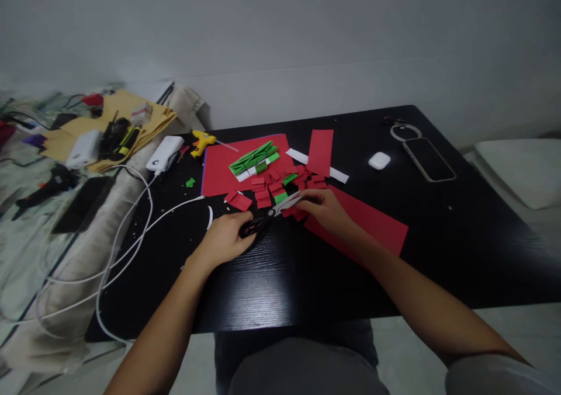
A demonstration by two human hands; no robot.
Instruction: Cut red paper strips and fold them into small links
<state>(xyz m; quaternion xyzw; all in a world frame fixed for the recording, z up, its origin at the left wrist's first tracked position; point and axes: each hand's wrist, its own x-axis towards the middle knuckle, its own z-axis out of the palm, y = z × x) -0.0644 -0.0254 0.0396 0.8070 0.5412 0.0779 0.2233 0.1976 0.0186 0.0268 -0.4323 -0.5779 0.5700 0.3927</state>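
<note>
Head view shows the person's left grip point(228, 235) clasped round the scissors point(272, 212), which point rightward beside red pieces point(263, 197) on the tabletop point(280, 290). The right grip point(325, 205) is by the scissors' tips; whether it pinches anything cannot quite be told.

Phone point(429, 159) and small white case point(379, 160) on the black table's right point(464, 237), white power bank point(165, 153), brown envelopes point(153, 126) at left
</note>
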